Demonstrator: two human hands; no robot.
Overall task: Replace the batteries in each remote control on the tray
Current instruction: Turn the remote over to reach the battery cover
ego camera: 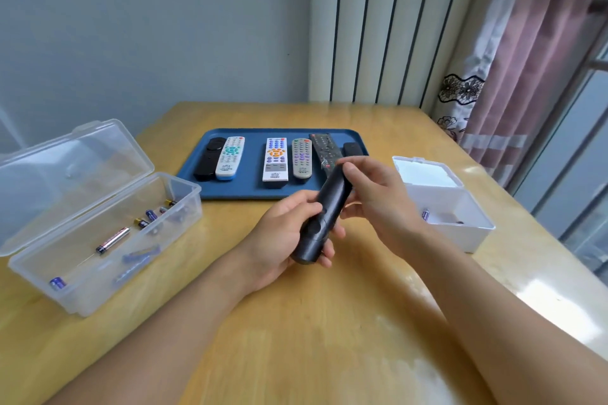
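Note:
A black remote (324, 215) is held back side up above the wooden table, in front of the blue tray (237, 189). My left hand (283, 237) grips its lower end from underneath. My right hand (378, 197) holds its upper end, thumb on top. Several remotes lie on the tray: a black one (207, 159) at the left, a white and blue one (230, 158), a white one (275, 159), a grey one (302, 158), a dark one (324, 149) and a small black one (352, 149). Whether the held remote's battery cover is on, I cannot tell.
An open clear plastic box (98, 233) with several batteries stands at the left. An open white box (450, 207) with a battery (426, 215) inside stands at the right. A curtain (513, 76) and window are beyond the table's right edge.

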